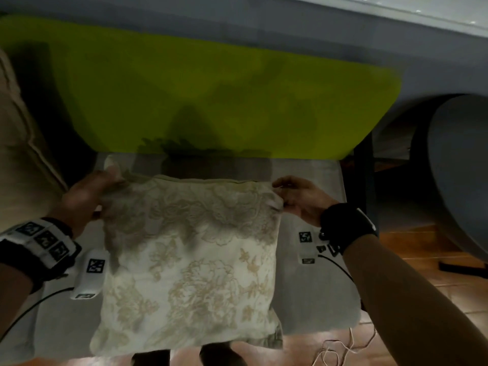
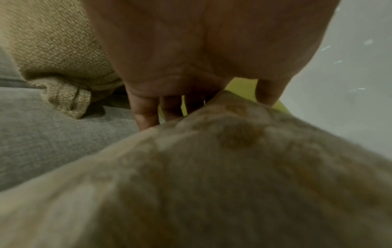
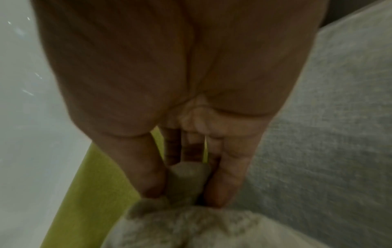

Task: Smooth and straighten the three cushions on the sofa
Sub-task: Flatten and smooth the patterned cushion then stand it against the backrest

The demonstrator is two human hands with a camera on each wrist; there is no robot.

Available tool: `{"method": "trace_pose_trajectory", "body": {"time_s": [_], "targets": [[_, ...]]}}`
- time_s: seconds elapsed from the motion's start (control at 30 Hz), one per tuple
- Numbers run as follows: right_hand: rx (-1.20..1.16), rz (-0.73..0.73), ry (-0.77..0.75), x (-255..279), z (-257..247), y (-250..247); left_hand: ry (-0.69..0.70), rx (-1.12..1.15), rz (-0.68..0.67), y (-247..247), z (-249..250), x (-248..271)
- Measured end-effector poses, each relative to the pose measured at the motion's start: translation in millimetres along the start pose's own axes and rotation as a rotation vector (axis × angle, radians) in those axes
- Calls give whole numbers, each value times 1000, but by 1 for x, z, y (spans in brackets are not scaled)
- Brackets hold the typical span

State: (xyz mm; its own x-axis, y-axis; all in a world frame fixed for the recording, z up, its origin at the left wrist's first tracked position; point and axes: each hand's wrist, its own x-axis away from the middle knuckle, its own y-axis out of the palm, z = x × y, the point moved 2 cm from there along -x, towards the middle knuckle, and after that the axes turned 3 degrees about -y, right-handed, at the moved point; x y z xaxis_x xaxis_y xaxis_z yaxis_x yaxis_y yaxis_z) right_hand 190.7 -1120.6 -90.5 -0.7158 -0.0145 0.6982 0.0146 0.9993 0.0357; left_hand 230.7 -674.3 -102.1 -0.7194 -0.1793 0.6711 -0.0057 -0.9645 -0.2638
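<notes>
Cream floral-patterned square cushion [image 1: 188, 249] lying flat on grey sofa seat [image 1: 311, 291], far corners pinched equally by left hand [image 1: 87, 199] and right hand [image 1: 301, 199].

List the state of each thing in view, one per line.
Cream floral-patterned fabric cushion: flat on the grey seat, both far corners gripped.
Left hand: grips the far left corner.
Right hand: pinches the far right corner.
Tan woven cushion: resting on the seat, at the left.
Lime-green back cushion: upright behind.
</notes>
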Motion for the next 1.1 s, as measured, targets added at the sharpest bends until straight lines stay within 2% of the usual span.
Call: {"method": "trace_pose_trajectory", "body": {"time_s": [0.03, 0.1, 0.17, 0.23, 0.3, 0.33, 0.4, 0.43, 0.47, 0.5, 0.57, 0.6, 0.63, 0.73, 0.83, 0.9, 1.0, 1.07, 1.1], "targets": [[62, 48, -33, 1, -4, -6, 35, -27, -5, 1, 3, 2], [235, 252, -127, 2, -15, -19, 130, -89, 67, -2, 7, 5], [455, 452, -188, 3, -29, -27, 134, -138, 126, -6, 7, 5], [725, 522, -274, 0, -39, -24, 129, -345, 207, -9, 7, 5], [1008, 546, -534, -2, -45, -8, 178, -548, 338, -9, 13, 13], [1129, 533, -712, 0, -45, 2, 264, -559, 384, -6, 18, 19], [1270, 410, -1033, 11, -37, 27, 559, -593, 344, 7, 26, 38], [1334, 293, -1107, 18, -29, 42, 681, -696, 263, 18, 27, 50], [1413, 143, -1088, 23, -18, 57, 757, -838, 163, 31, 24, 61], [1490, 1, -995, 25, -5, 70, 791, -987, 56, 42, 16, 64], [1548, -173, -772, 17, 24, 84, 659, -1188, -112, 61, -6, 62], [1522, -209, -672, 9, 37, 86, 571, -1230, -140, 66, -20, 57], [1493, -226, -598, 1, 48, 88, 539, -1257, -133, 71, -34, 53], [1475, -199, -549, -18, 77, 84, 477, -1349, -153, 83, -66, 42], [1248, -118, -316, -30, 98, 68, 436, -1337, -200, 89, -73, 30], [1126, -81, -196, -39, 97, 55, 421, -1294, -244, 89, -68, 23], [1108, -45, -85, -40, 80, 35, 439, -1332, -279, 81, -53, 27], [1120, 62, -97, -30, 66, 26, 478, -1334, -269, 70, -34, 35], [1126, 135, -181, -23, 57, 26, 541, -1329, -236, 66, -19, 38]]}}
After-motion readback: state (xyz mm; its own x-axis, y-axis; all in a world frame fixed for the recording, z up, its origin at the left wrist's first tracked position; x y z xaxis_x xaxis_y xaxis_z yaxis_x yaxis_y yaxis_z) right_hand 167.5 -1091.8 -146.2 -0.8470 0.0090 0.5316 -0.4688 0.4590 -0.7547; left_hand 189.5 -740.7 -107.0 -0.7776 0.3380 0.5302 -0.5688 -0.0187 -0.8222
